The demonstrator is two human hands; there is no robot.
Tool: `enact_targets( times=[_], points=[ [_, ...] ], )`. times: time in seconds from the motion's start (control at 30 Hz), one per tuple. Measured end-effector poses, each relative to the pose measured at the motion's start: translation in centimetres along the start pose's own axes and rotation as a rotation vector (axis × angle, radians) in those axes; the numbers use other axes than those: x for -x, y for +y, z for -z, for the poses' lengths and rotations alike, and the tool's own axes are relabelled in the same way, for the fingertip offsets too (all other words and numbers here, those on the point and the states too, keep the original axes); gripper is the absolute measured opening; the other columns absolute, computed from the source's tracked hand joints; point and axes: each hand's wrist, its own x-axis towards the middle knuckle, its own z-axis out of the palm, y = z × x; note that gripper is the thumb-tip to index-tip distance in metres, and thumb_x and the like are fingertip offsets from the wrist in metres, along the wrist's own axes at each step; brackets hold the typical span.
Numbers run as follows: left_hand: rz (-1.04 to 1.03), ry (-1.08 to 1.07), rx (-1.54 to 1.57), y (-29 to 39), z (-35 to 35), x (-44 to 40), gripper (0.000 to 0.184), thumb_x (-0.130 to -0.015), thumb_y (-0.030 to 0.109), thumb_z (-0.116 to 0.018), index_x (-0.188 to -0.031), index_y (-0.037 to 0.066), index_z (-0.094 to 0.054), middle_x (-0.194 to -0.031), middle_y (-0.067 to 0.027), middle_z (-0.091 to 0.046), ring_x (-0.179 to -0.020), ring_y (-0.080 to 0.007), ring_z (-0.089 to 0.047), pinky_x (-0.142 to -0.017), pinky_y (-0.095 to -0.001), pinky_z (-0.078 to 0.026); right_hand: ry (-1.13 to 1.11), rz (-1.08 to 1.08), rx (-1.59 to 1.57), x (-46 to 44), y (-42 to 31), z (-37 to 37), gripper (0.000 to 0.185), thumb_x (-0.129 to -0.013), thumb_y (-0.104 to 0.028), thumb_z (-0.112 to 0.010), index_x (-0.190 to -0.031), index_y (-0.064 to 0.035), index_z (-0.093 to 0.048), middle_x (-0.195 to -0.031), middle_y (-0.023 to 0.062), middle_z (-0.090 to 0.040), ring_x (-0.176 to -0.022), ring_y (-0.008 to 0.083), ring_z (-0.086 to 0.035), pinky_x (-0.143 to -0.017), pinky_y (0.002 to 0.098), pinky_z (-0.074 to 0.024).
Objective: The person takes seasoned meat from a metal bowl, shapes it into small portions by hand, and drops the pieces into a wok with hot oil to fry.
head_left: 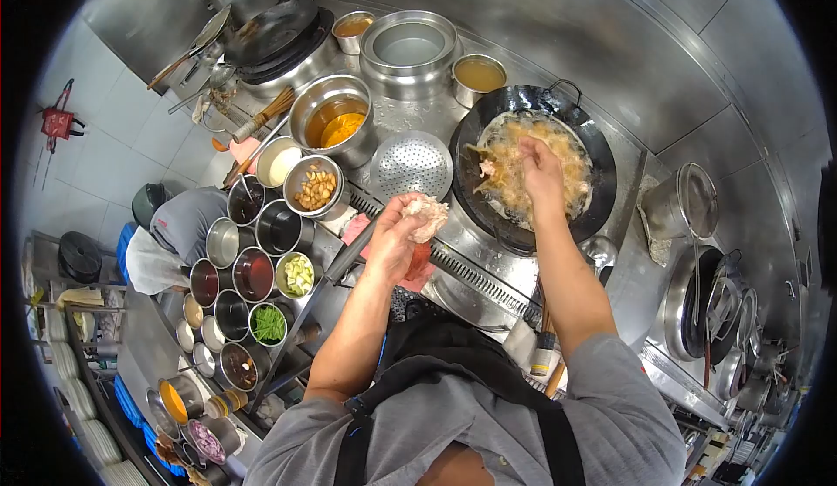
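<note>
My left hand (394, 235) is closed around a clump of pale, batter-coated raw meat (428, 217), in front of the perforated skimmer (411, 165). To the right, a black wok (603, 159) holds bubbling oil with golden frying pieces (558, 144) in it. Over this oil is my right hand (542, 174), its fingers drawn together and pointing down; whatever may be between them is hidden. A pinkish-white piece (486, 169) shows at the left side of the oil, just left of my right hand.
Behind the skimmer stand a large steel pot (409, 54) and a pot of orange oil (338, 120). Several ingredient tins surround a bowl of browned chunks (315, 185) at left. A co-worker's grey sleeve (187, 224) is beyond them. A strainer (697, 198) rests at right.
</note>
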Motion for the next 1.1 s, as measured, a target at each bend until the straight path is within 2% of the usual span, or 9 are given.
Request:
enact_targets(
  times=[0.13, 0.2, 0.3, 0.43, 0.5, 0.6, 0.7, 0.93, 1.1],
  points=[
    [0.054, -0.088, 0.086, 0.0, -1.6, -0.4, 0.031, -0.087, 0.0, -0.05, -0.118, 0.001, -0.051, -0.108, -0.0127, -0.06, -0.099, -0.0221, -0.062, -0.086, -0.0335, -0.051, -0.285, -0.321, -0.487, 7.8, -5.1, -0.2, 0.025, -0.095, -0.016, -0.054, -0.116, -0.0047, -0.06, -0.103, 0.0111, -0.064, -0.099, 0.0217, -0.062, -0.077, 0.0321, -0.0544],
    [0.118, -0.127, 0.069, 0.0, -2.8, -0.3, 0.031, -0.089, 0.0, -0.05, -0.12, 0.002, -0.051, -0.109, -0.012, -0.061, -0.098, -0.0195, -0.061, -0.084, -0.0318, -0.051, -0.389, -0.439, -0.785, 11.2, -4.5, -1.6, 0.042, -0.096, -0.038, -0.051, -0.114, 0.0005, -0.057, -0.11, 0.0123, -0.062, -0.094, 0.0223, -0.064, -0.068, 0.0348, -0.0562],
    [0.081, -0.208, -0.131, -0.8, -4.0, -0.5, 0.036, -0.088, -0.002, -0.05, -0.124, 0.001, -0.046, -0.109, -0.0142, -0.061, -0.098, -0.0221, -0.062, -0.085, -0.034, -0.05, -0.337, -0.492, -1.024, 13.1, -6.2, -1.6, 0.043, -0.098, -0.036, -0.047, -0.114, 0.0034, -0.055, -0.104, 0.0136, -0.063, -0.087, 0.0227, -0.065, -0.066, 0.0335, -0.0555],
    [0.034, -0.242, -0.613, -1.8, -4.4, -0.8, 0.026, -0.085, -0.001, -0.06, -0.11, 0.0, -0.058, -0.107, -0.0088, -0.062, -0.093, -0.0173, -0.061, -0.084, -0.029, -0.048, -0.308, -0.47, -0.889, 13.1, -5.8, 0.1, 0.04, -0.098, -0.033, -0.048, -0.113, 0.0033, -0.056, -0.095, 0.0129, -0.065, -0.079, 0.021, -0.065, -0.065, 0.0314, -0.0547],
    [-0.012, -0.301, -0.577, -2.6, -4.7, -1.1, 0.021, -0.082, 0.0, -0.065, -0.102, 0.0, -0.063, -0.104, -0.0052, -0.063, -0.092, -0.0154, -0.06, -0.083, -0.0282, -0.046, -0.277, -0.405, -0.821, 13.2, -6.0, 0.9, 0.038, -0.095, -0.03, -0.057, -0.111, 0.004, -0.057, -0.093, 0.0114, -0.065, -0.074, 0.0182, -0.064, -0.063, 0.029, -0.0538],
    [-0.344, -0.399, -0.924, -3.4, -5.0, -1.6, 0.026, -0.077, 0.004, -0.071, -0.102, 0.004, -0.065, -0.094, -0.0039, -0.066, -0.09, -0.0106, -0.06, -0.077, -0.0261, -0.049, -0.249, -0.395, -0.793, 13.4, -6.1, 1.6, 0.027, -0.09, -0.02, -0.064, -0.103, 0.0035, -0.059, -0.085, 0.0092, -0.065, -0.07, 0.0154, -0.063, -0.06, 0.0272, -0.0516],
    [-0.111, -0.332, -0.853, -3.1, -5.6, -1.2, 0.026, -0.077, 0.004, -0.07, -0.103, 0.005, -0.065, -0.092, -0.0029, -0.066, -0.084, -0.0102, -0.061, -0.075, -0.0258, -0.05, -0.234, -0.394, -0.759, 13.5, -6.5, 2.1, 0.021, -0.087, -0.013, -0.066, -0.099, 0.0036, -0.06, -0.082, 0.0084, -0.065, -0.066, 0.0141, -0.062, -0.059, 0.0255, -0.0498],
    [0.009, -0.299, -0.786, -3.1, -5.2, -1.2, 0.022, -0.077, 0.001, -0.067, -0.099, 0.003, -0.063, -0.09, -0.0027, -0.066, -0.078, -0.009, -0.06, -0.071, -0.0241, -0.049, -0.165, -0.378, -0.89, 13.8, -6.1, 2.3, 0.015, -0.084, -0.004, -0.065, -0.096, 0.0028, -0.06, -0.081, 0.0085, -0.066, -0.064, 0.0146, -0.063, -0.058, 0.0257, -0.0497],
    [0.056, -0.142, -0.265, -2.1, -4.6, -1.6, 0.02, -0.08, -0.006, -0.062, -0.098, 0.002, -0.06, -0.091, -0.0064, -0.065, -0.079, -0.0122, -0.062, -0.07, -0.0239, -0.05, -0.121, -0.415, -0.946, 13.7, -6.0, 4.0, 0.014, -0.086, -0.007, -0.063, -0.097, 0.0006, -0.059, -0.084, 0.0126, -0.065, -0.069, 0.0234, -0.065, -0.058, 0.0303, -0.052]
  ],
)
